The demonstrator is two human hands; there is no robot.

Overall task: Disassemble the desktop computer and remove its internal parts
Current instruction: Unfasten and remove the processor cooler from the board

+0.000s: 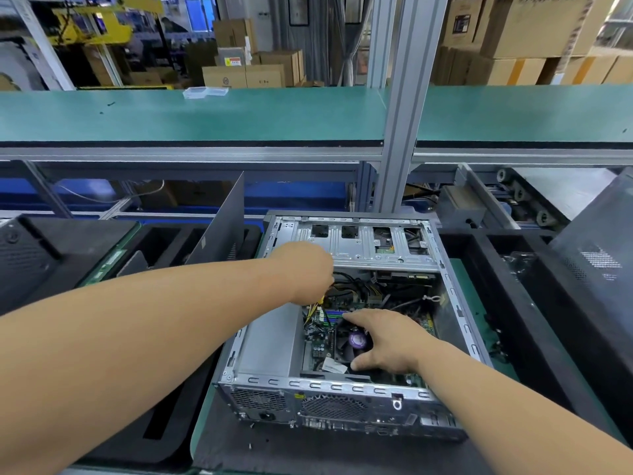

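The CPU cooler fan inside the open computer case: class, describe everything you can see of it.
The CPU cooler fan is a dark, square-framed unit with a round purple hub label. It sits flat on the green motherboard, right of the grey power supply. The right hand rests over it, fingers spread across its top and thumb at its near edge. Its blades are blurred.

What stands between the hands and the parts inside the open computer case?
Nothing visible. The case lies open on top; the left hand is already at the cable bundle, and the right hand rests on the CPU fan.
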